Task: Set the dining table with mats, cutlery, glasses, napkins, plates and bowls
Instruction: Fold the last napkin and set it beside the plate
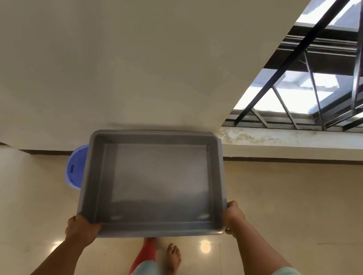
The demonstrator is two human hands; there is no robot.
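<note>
Floor (282,212), wall (117,56), barred window (326,89); no table in sight. I read the grey tray (157,176) as empty and carried. Left hand (83,225) and right hand (232,216) grip near corners, fingers curled over rim. Step: likely transit. Next: load tableware.

Cream wall (119,44), glossy beige floor (294,214), barred window (328,77).

glossy beige floor (294,214), blue tub (76,167), bare foot (172,258)
</note>
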